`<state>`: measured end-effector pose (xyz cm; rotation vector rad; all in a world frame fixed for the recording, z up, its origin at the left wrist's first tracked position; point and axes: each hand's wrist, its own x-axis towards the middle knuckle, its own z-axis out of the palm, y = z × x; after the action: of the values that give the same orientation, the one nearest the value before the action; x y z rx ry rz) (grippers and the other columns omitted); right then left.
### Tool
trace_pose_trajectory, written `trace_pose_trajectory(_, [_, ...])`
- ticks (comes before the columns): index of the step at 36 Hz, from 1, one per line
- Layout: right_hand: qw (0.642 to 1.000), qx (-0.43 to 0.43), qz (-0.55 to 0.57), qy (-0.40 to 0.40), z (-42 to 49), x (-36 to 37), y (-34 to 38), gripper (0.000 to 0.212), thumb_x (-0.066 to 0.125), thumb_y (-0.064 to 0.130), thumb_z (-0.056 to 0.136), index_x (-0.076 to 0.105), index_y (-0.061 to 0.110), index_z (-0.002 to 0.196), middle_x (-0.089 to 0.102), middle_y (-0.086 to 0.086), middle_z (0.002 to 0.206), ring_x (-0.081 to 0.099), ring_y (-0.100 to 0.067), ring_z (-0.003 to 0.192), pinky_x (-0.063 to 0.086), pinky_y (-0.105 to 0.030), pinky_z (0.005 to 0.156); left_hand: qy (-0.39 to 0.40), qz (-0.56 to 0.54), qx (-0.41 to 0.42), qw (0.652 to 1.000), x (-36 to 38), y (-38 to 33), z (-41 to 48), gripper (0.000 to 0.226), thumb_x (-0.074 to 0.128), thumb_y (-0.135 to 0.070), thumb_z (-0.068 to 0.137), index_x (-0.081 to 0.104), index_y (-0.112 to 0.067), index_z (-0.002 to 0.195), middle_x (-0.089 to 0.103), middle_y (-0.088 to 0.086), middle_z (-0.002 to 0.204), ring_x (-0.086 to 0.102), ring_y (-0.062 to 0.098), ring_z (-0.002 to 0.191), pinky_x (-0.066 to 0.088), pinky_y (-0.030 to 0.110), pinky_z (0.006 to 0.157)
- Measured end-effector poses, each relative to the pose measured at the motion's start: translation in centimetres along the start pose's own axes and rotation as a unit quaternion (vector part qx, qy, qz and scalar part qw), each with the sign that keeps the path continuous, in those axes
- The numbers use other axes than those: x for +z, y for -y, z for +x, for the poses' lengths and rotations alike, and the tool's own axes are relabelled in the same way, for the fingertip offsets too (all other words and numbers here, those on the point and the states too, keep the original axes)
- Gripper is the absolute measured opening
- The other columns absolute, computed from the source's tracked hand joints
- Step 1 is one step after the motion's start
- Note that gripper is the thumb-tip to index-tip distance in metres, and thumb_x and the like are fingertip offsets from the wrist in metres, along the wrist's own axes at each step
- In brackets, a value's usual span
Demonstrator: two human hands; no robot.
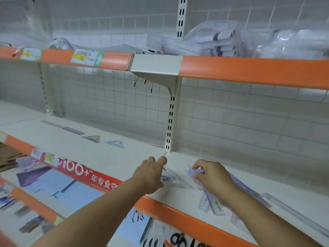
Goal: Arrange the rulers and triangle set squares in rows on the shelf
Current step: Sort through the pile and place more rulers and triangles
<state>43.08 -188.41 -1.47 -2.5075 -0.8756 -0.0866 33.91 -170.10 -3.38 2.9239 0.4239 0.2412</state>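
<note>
On the white shelf (110, 157), two rulers (73, 130) and two triangle set squares (114, 143) lie in a row toward the back left. A loose pile of clear rulers (211, 204) and set squares lies at the front, right of centre. My left hand (151, 173) grips a clear set square (175, 178) at the pile's left edge. My right hand (211, 175) pinches a small blue-printed piece (195, 171) on top of the pile. A long clear ruler (293, 213) lies at the far right.
The shelf has an orange front strip (178, 218) and a wire-grid back wall (240, 118). A slotted upright post (170, 122) stands at the back centre. The upper shelf holds bagged stationery (222, 41). Lower shelves at left hold folders and scissors (178, 239).
</note>
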Motion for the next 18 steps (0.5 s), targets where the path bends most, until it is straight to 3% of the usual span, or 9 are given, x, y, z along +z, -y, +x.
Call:
trace_pose_trajectory(5, [1.0, -0.019, -0.004, 0.007, 0.9, 2.7, 5.3, 0.012, 0.058, 0.029, 0.088, 0.064, 0.029, 0.098, 0.066, 0.005, 0.099, 0.059, -0.017, 0.095, 0.047, -0.029, 0.079, -0.007, 0.01, -0.007, 1.0, -2.2, 4.8, -1.9, 0.063, 0.071, -0.028, 0.084, 0.031, -0.022, 0.133, 0.045, 0.011, 0.124, 0.046, 0.027, 0.112, 0.046, 0.038, 0.094])
trace_pose_trajectory(18, [0.995, -0.085, -0.021, 0.055, 2.3, 11.3, 21.0, 0.027, 0.046, 0.018, 0.094, 0.064, 0.025, 0.113, 0.061, 0.005, 0.12, 0.057, -0.014, 0.103, 0.044, -0.026, 0.078, -0.009, 0.017, -0.06, 0.998, -7.0, 21.5, -8.0, 0.06, 0.069, -0.029, 0.085, 0.032, -0.018, 0.131, 0.045, 0.012, 0.122, 0.045, 0.03, 0.111, 0.044, 0.039, 0.093])
